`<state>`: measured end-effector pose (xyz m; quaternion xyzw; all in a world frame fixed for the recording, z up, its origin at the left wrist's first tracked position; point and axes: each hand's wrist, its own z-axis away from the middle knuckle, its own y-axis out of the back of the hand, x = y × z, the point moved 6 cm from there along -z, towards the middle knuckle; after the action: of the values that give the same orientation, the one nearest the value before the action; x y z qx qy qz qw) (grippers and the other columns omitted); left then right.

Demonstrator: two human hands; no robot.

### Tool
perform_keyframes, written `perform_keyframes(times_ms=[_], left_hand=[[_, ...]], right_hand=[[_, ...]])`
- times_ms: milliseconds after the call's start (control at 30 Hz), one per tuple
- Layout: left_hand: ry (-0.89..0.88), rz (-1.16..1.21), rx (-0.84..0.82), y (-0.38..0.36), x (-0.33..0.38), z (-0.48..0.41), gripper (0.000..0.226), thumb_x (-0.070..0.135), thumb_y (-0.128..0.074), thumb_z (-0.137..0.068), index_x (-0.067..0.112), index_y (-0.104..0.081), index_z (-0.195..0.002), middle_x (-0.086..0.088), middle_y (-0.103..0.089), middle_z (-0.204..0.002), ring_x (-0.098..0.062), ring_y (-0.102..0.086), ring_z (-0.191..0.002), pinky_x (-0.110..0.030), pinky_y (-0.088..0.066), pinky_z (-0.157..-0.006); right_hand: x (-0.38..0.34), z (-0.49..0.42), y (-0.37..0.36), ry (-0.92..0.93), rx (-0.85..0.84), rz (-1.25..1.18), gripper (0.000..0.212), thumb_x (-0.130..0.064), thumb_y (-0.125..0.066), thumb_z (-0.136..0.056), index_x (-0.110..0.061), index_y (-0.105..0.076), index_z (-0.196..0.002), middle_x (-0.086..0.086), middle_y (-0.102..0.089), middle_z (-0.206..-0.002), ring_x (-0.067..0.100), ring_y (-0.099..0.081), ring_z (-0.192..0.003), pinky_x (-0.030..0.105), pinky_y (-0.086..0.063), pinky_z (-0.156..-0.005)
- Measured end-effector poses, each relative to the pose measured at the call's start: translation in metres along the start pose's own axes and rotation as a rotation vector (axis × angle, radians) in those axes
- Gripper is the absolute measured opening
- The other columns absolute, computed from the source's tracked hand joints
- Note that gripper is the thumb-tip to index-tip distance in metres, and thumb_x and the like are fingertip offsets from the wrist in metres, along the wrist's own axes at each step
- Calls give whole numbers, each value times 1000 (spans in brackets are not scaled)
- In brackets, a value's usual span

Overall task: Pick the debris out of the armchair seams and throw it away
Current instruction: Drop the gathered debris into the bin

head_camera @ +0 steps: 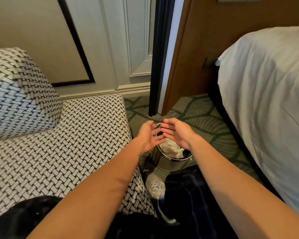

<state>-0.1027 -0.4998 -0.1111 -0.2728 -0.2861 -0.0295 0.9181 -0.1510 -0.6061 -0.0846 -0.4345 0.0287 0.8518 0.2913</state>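
A person is leaning over a small metal bin (171, 163) that is standing on the carpet (202, 112) between an armchair (67, 135) and a bed (266, 100).

Both arms are reaching forward. The left hand (148, 136) and right hand (179, 133) are hovering just above the bin's mouth, palms facing each other. The fingers of both are straight and spread wide, and neither hand is gripping anything. The fingertips are nearly touching.

A small pale scrap (158, 125) seems to be sitting between the fingertips, though it is too small to tell whether it is a loose piece or part of the carpet pattern behind.

Pale crumpled debris (169, 147) is lying inside the bin, under the hands.

Judging from this, the person is dusting the last bits off the hands into the bin, so at least one load looks delivered.

The woven-pattern seat and the seam (62, 116) where it meets the back are showing no obvious debris, but fine bits would be hard to see against the pattern, and the near part of the chair is hidden by the arms. A final check of the seams looks like what is left.

Pale flecks are showing on a shoe (155, 187) beside the bin.
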Motion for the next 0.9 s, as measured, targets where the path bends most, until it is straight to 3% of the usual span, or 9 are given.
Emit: perform_keyframes(times_ms=[233, 333, 500, 667, 767, 900], left_hand=[[-144, 40, -41, 65, 55, 88, 54, 41, -34, -107, 8, -41, -150, -20, -60, -135, -37, -57, -129, -49, -44, -112], [-217, 72, -15, 102, 81, 134, 54, 41, -31, -108, 6, -44, -146, -22, -59, -139, -38, -60, -125, -51, -47, -110], [-370, 123, 85, 180, 114, 216, 53, 40, -31, -108, 6, -46, -147, -20, -58, -142, -35, -61, -123, -50, -44, -112], [-495, 256, 208, 266, 118, 297, 49, 37, -35, -108, 4, -50, -142, -18, -63, -133, -26, -65, -101, -41, -54, -86], [-564, 371, 301, 323, 100, 338, 48, 35, -38, -107, 3, -51, -141, -20, -59, -140, -34, -62, -120, -46, -53, -95], [-605, 635, 388, 393, 45, 380, 50, 35, -37, -108, 2, -49, -143, -22, -62, -138, -37, -59, -126, -50, -45, -111]], right_hand=[[5, 66, -109, 46, -220, -31, 33, -21, -50, -105, -7, -57, -134, 15, -64, -132, 23, -65, -116, 36, -54, -98], [4, 89, -161, 68, -293, 22, 33, -22, -50, -105, -9, -58, -134, 14, -65, -131, 26, -65, -119, 41, -52, -105], [15, 130, -265, 58, -457, 121, 30, -20, -48, -105, -7, -59, -130, 14, -67, -127, 26, -66, -117, 40, -54, -103], [50, 163, -361, 25, -632, 220, 29, -20, -53, -103, -7, -60, -129, 14, -69, -124, 27, -67, -116, 43, -53, -104], [85, 178, -410, -12, -710, 284, 30, -21, -51, -105, -9, -58, -132, 11, -70, -123, 25, -68, -114, 42, -53, -104], [134, 195, -460, -39, -794, 402, 30, -23, -48, -107, -11, -58, -132, 8, -71, -122, 22, -69, -111, 38, -55, -101]])
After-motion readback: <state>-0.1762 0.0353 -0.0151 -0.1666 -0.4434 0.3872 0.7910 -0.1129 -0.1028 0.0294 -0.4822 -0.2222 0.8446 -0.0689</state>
